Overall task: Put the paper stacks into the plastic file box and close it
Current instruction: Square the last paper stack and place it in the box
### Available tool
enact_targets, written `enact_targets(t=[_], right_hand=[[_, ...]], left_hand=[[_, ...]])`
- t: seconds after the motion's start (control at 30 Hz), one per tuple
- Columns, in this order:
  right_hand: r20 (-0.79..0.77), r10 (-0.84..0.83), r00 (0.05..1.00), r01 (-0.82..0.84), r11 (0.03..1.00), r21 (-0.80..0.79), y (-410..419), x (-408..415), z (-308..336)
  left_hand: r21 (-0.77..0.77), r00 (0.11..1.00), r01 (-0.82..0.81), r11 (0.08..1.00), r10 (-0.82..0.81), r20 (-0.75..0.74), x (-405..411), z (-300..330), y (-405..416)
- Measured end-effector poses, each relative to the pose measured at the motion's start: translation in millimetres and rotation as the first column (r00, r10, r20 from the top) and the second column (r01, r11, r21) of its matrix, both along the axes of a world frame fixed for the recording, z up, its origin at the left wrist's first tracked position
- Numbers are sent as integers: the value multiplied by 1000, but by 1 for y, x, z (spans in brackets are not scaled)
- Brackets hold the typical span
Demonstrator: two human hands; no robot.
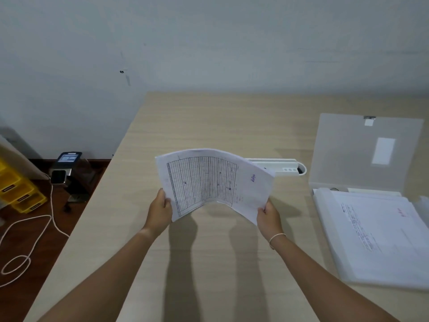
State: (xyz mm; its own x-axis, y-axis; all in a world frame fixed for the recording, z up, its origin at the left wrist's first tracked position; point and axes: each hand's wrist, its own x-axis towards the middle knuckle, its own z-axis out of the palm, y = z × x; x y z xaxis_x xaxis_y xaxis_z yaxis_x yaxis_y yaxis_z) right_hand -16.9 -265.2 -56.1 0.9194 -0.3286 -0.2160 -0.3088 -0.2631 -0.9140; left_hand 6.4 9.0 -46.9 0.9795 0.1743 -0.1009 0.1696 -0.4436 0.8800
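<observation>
Paper stack (213, 182) held up at the centre of the frame, above the table (209, 126), bowed along its middle, printed grid on its left half. At far left, on the floor: yellow bins (16, 187), a white cable (30, 238), a phone (69, 157) on a stand. Left hand (160, 210) pinching the stack's lower left corner; right hand (269, 213), thin band at the wrist, pinching the lower right edge. Just behind the stack, a white flat device (287, 167) on the table. At right, plastic file box (329, 228) lying open, translucent lid (366, 149) raised upright, another paper stack (380, 228) already inside.
</observation>
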Motion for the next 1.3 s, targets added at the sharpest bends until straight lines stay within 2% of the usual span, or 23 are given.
enact_targets(t=[0.13,0.33,0.5,0.73,0.9,1.07,1.3], right_hand=[[30,10,999,-9,1000,-16,-35,8,20],[-18,133,991,-132,991,25,-129,21,68],[-54,173,983,-168,982,81,-227,18,101],[-57,145,988,-140,987,84,-365,27,120],[-76,114,990,-107,990,91,-443,44,107],[-102,90,991,-80,993,91,-492,72,79],[-101,90,991,-73,985,156,-519,100,36]], left_hand=[[-25,997,73,997,-73,6,6,24,-5],[-273,962,222,936,-256,-96,16,71,-54],[-373,933,252,893,-326,-151,25,93,-134],[-382,929,271,884,-344,-138,44,105,-274],[-370,928,267,890,-341,-151,65,97,-352],[-332,925,250,910,-326,-198,93,80,-401],[-294,912,247,923,-324,-251,132,52,-423]])
